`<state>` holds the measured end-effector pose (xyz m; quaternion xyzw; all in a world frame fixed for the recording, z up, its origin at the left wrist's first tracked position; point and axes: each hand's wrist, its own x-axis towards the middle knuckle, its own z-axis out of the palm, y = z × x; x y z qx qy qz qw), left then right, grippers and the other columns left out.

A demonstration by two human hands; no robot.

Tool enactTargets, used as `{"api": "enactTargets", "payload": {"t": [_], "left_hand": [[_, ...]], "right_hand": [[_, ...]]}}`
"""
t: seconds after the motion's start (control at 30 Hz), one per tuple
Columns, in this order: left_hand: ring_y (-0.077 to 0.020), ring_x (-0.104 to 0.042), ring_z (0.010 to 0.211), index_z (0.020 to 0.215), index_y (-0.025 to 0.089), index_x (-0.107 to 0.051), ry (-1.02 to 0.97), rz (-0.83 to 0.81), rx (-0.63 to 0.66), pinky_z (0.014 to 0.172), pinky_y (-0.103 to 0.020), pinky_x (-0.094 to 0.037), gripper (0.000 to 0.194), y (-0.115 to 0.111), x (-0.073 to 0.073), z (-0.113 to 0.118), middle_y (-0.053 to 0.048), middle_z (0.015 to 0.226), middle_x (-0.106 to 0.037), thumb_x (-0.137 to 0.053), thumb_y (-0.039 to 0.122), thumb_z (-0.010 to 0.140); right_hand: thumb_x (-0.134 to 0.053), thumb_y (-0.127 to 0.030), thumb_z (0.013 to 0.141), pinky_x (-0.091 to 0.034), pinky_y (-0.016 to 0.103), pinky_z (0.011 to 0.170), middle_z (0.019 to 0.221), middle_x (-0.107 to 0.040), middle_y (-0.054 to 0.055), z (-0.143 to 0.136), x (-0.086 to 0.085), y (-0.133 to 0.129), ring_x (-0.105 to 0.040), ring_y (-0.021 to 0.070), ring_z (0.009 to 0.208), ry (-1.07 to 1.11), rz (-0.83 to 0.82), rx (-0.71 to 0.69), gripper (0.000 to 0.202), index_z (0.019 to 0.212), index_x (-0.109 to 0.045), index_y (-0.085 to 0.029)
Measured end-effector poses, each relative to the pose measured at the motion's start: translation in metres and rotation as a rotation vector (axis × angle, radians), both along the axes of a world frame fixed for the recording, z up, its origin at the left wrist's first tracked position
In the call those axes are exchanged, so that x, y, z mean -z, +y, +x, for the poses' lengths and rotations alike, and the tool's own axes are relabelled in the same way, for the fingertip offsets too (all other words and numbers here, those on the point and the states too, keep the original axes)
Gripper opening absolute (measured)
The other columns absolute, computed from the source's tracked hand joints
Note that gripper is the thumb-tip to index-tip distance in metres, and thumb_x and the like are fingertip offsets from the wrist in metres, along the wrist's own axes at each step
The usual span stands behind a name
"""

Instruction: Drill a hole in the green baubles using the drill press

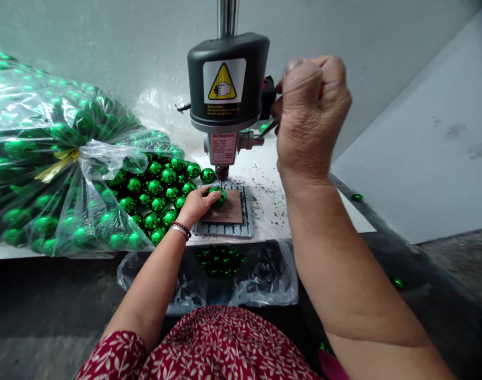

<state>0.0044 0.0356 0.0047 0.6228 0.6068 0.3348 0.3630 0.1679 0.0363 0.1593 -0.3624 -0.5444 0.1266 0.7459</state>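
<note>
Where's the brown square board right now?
Head view, just below centre: the brown square board lies on the drill's slotted base plate, beneath the green ball held by the left hand.

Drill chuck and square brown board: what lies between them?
The thin drill bit and, below it, a green ball held by the left hand, as the head view shows.

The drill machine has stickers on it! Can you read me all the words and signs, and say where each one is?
"Attention:" in yellow, on the white sticker on the black drill head; the lines under it are too small to read.
A yellow warning triangle with a hand in it, above that word.
"Mini Bench Drill" on the pink label lower down; its smaller lines are too blurry.
</note>
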Motion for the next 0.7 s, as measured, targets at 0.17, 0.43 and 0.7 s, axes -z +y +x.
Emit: {"api": "enactTargets", "payload": {"t": [0.17,0.43,0.7], "left_hand": [[-0.0199,-0.064,0.085,0.126,0.014,-0.062,0.032,0.018,0.034,0.079,-0.028,-0.049,0.058,-0.012,-0.003,-0.007,-0.006,0.091,-0.072,-0.065,0.043,0.076],[-0.0151,-0.063,0.084,0.135,0.014,-0.053,0.022,0.023,0.009,0.082,-0.029,-0.051,0.059,-0.027,0.008,-0.013,-0.012,0.123,-0.065,-0.060,0.029,0.079],[-0.0189,-0.063,0.089,0.133,0.010,-0.053,0.270,0.054,-0.085,0.091,-0.035,-0.049,0.056,-0.034,-0.001,-0.013,-0.015,0.121,-0.065,-0.052,0.016,0.077]], "right_hand": [[-0.044,-0.032,0.088,-0.034,0.018,0.059,0.065,-0.034,-0.003,0.001,0.000,-0.002,-0.034,0.0020,0.059,-0.021,-0.021,0.009,0.025,0.070,-0.035,-0.018],[-0.044,-0.034,0.088,-0.035,0.017,0.060,0.065,-0.037,-0.004,-0.001,-0.001,-0.003,-0.037,0.0011,0.060,-0.028,-0.054,0.043,0.027,0.069,-0.036,-0.016],[-0.042,-0.052,0.087,-0.040,0.016,0.059,0.075,-0.054,-0.001,0.026,-0.004,0.000,-0.047,0.0007,0.060,-0.144,-0.157,-0.204,0.042,0.099,-0.053,-0.014]]}}
